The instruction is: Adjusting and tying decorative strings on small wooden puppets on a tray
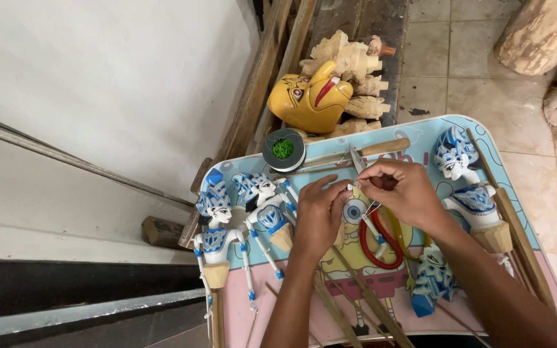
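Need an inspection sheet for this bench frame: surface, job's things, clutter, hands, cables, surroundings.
Surface: small tray table with a cartoon print, crowded.
Job's things: a small white piece pinched between both hands; too small to identify.
Clutter: blue-and-white puppets at the left and a puppet bust at the right, red-handled pliers, wooden-handled knife, spool of green thread, thin wooden sticks.
Hands: left hand and right hand meet fingertip to fingertip over the table's middle.
Cables: nothing seen.
Surroundings: yellow mask and unpainted carved heads beyond the table, white wall, tiled floor, logs.
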